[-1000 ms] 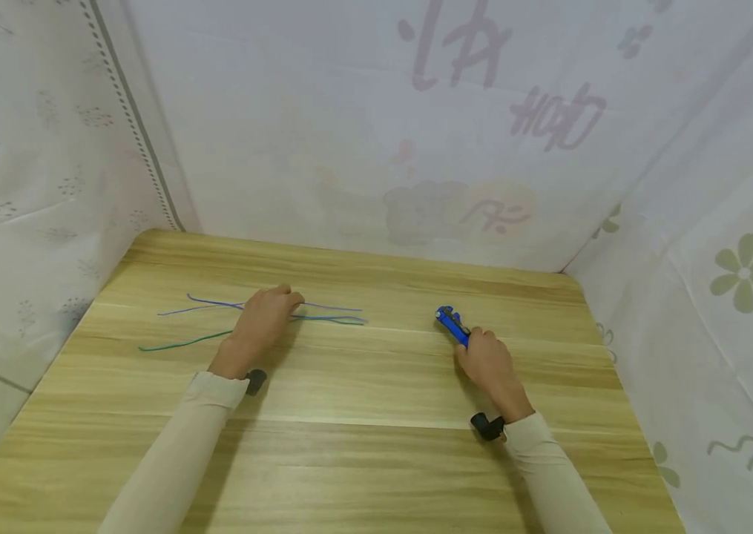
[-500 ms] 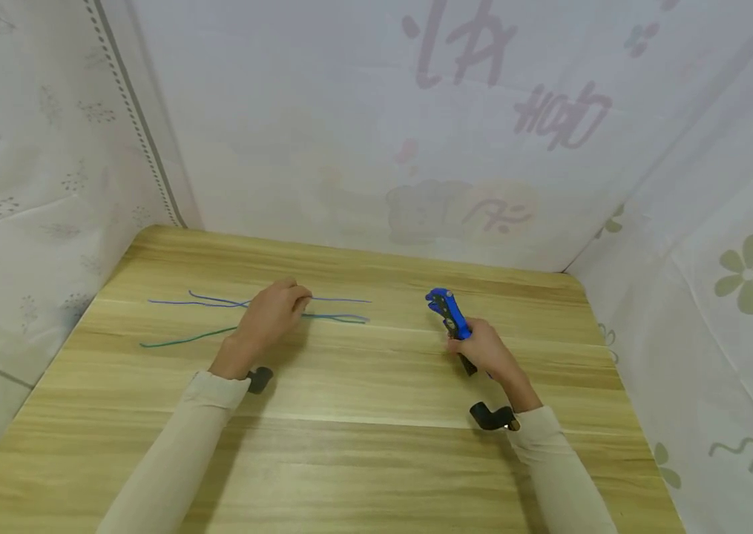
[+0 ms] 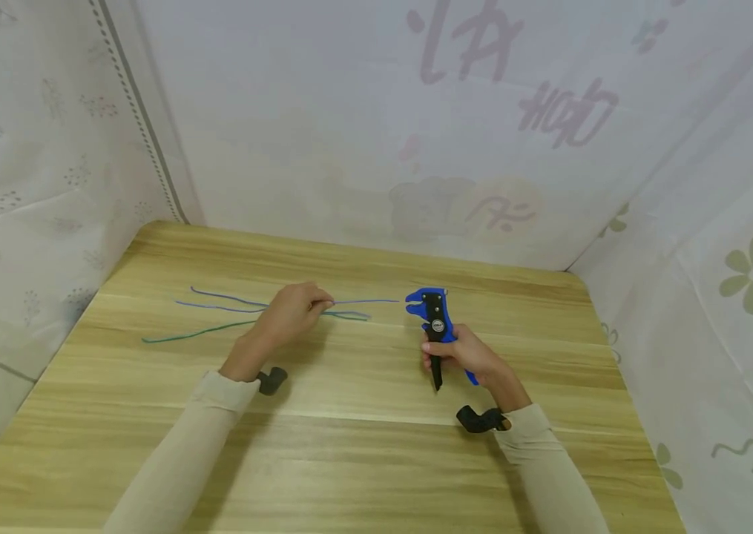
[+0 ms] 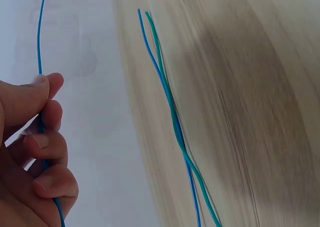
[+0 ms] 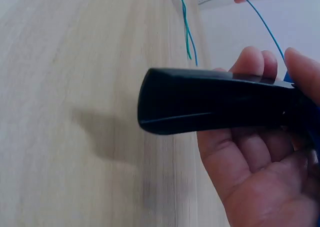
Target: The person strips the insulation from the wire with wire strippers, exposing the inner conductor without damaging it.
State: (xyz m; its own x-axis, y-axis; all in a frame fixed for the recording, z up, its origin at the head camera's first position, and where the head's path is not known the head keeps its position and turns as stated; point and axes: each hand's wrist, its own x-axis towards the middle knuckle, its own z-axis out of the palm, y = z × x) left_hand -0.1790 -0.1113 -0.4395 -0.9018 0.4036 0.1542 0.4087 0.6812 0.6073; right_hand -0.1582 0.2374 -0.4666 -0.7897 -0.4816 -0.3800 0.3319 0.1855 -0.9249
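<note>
My left hand (image 3: 288, 317) pinches a thin blue wire (image 3: 366, 301) between thumb and forefinger. In the left wrist view the other fingers curl round this same wire (image 4: 39, 42), which runs up to a blue edge at the top of the picture. My right hand (image 3: 472, 352) grips a blue and black wire stripper (image 3: 435, 305) by its handles, its head pointing left. The wire's free end comes right up to the mouth of the tool. From the right wrist, a black handle (image 5: 210, 102) crosses the palm.
A green wire (image 3: 196, 332) and another blue wire (image 3: 222, 296) lie on the wooden table (image 3: 349, 467), crossing each other beneath my left hand. Patterned white cloth (image 3: 296, 148) walls off the back and both sides.
My right hand has raised the wire stripper and turned its head to the left. My left hand has lifted the blue wire and moved right, bringing its end to the tool.
</note>
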